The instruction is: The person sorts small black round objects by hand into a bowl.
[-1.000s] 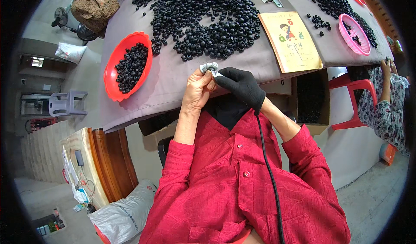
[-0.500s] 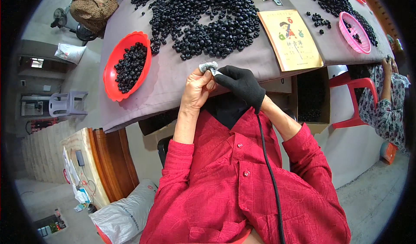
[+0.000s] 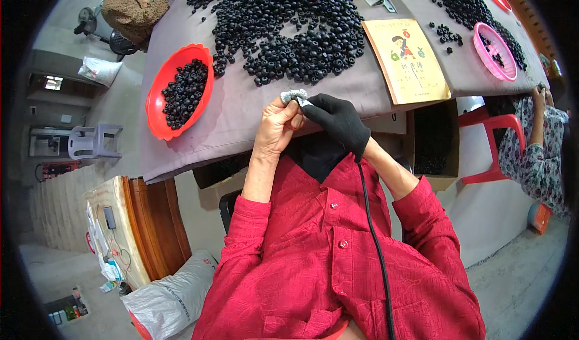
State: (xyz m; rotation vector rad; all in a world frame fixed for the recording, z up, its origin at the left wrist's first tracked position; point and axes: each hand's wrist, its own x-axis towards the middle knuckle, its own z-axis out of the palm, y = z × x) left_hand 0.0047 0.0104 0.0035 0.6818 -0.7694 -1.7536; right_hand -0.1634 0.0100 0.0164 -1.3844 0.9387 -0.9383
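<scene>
My bare left hand (image 3: 276,126) pinches a small grey pad (image 3: 293,95) at the near edge of the grey-covered table (image 3: 241,111). My right hand (image 3: 338,121) wears a black glove and its fingertips meet the same pad from the right. Whatever lies under the pad is hidden. Just beyond the hands spreads a big heap of small black beads (image 3: 283,26). A red oval tray (image 3: 180,91) partly filled with the same beads sits to the left of my hands.
A yellow booklet (image 3: 405,59) lies right of the heap, with a pink tray (image 3: 494,50) and more beads further right. A person in a floral top (image 3: 537,147) sits at the right by a red chair (image 3: 491,129). Another person (image 3: 132,8) is at the far left end.
</scene>
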